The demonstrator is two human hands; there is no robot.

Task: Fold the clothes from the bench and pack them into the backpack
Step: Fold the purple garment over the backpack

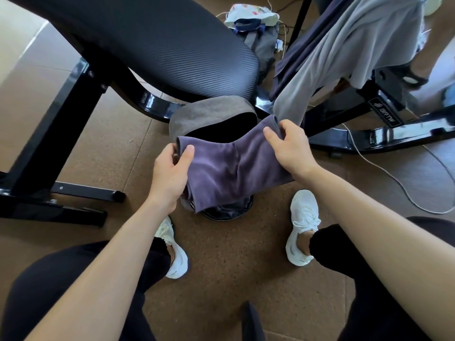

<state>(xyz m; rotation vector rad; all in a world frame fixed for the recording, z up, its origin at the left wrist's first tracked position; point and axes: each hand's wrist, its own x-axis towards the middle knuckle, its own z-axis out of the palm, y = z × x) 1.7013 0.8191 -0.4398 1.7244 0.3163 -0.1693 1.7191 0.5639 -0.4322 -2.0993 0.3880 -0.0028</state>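
A folded purple garment (226,168) hangs over the open mouth of a grey backpack (209,114) that stands on the floor between my feet. My left hand (172,171) grips the garment's left edge, thumb on top. My right hand (288,146) pinches its upper right corner. The backpack's dark inside shows behind the garment; its lower part is hidden by the cloth. A light grey garment (344,52) and a dark navy one (307,43) hang over the bench frame at the upper right.
The black padded bench (160,40) slopes across the upper left, its steel legs (61,124) on the brown floor. A second grey bag (256,28) lies behind it. A white cord (384,173) trails at right. My white shoes (302,225) flank the backpack.
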